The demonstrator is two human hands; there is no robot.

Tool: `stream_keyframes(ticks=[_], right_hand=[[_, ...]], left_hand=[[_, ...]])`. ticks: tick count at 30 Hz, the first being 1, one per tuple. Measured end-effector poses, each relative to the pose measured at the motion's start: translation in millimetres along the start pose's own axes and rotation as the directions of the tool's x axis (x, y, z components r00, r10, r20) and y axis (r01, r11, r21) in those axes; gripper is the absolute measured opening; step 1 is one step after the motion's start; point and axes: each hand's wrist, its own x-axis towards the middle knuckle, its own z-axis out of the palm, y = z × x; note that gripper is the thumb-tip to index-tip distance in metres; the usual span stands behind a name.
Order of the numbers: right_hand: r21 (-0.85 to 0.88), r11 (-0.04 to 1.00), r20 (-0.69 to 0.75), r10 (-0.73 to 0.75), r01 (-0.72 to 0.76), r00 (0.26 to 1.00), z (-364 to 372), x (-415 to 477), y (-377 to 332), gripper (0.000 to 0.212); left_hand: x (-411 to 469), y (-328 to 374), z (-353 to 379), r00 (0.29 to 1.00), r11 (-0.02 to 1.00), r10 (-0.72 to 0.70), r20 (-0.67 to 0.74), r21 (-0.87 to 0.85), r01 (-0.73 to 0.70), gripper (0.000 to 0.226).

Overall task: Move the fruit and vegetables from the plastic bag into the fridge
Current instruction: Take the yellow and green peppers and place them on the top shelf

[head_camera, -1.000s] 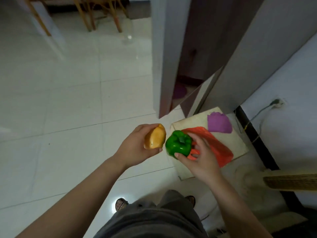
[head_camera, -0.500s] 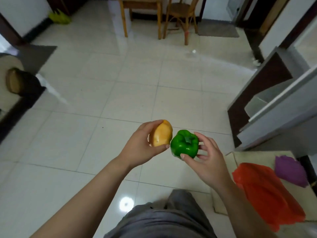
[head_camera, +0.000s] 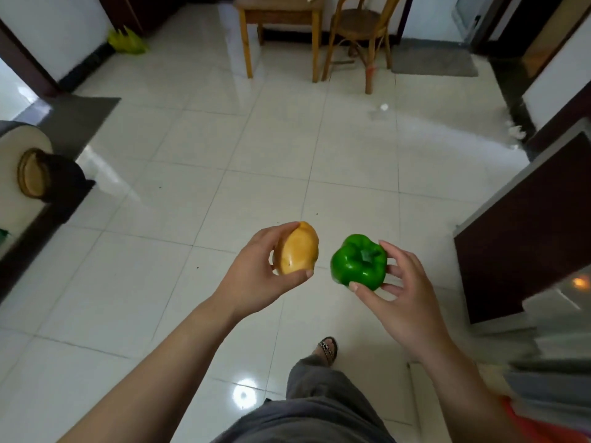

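My left hand [head_camera: 256,278] grips a tan potato [head_camera: 297,249] at chest height over the tiled floor. Just to its right, my right hand [head_camera: 404,297] holds a shiny green bell pepper [head_camera: 358,262] in its fingertips, stem up. The two vegetables are a short gap apart. A strip of the red plastic bag [head_camera: 543,425] shows at the bottom right corner. The dark fridge door [head_camera: 524,238] stands open at the right edge, with part of the lit fridge interior [head_camera: 572,302] behind it.
A wooden table [head_camera: 278,17] and a wooden chair [head_camera: 361,30] stand at the far end of the white tiled floor [head_camera: 224,174]. A grey mat [head_camera: 435,60] lies beside them. A yellow-green bag [head_camera: 126,41] sits far left. A round-fronted appliance [head_camera: 28,174] is at the left edge.
My view has swung left and up, away from the red bag and the board under it. The bag has slid to the bottom right corner. Both hands keep their vegetables, now slightly further apart.
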Motion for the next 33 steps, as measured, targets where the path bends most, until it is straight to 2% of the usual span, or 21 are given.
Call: stream_keyframes(ticks=[5,13,19,23,29,33], right_hand=[[0.003,1.0,-0.063,-0.03,0.03,0.998,-31,89,-16,0.07],[-0.032,0.998,-0.194,0.038,-0.045,0.98,-79,172,-5,0.075],[0.047,0.988,-0.391,0.156,-0.15,0.907,-129,256,7,0.082],[0.038,0.993,-0.531,0.113,-0.109,0.84,-177,311,7,0.07],[-0.001,0.985,-0.725,0.117,-0.17,0.679,-238,365,4,0.055],[0.024,0.98,-0.819,0.133,-0.197,0.559,-281,369,10,0.051]], left_hand=[[103,30,-3,0.996,0.997,0.078,0.041,-0.027,-0.077,0.068],[228,55,46,0.969,0.98,0.19,0.156,-0.083,-0.179,0.068],[357,92,98,0.93,0.957,0.285,0.231,-0.118,-0.264,0.07],[448,139,128,0.846,0.924,0.381,0.373,-0.146,-0.352,0.071],[553,215,177,0.706,0.861,0.482,0.52,-0.133,-0.49,0.086],[583,260,231,0.57,0.785,0.591,0.571,-0.243,-0.57,0.079]])
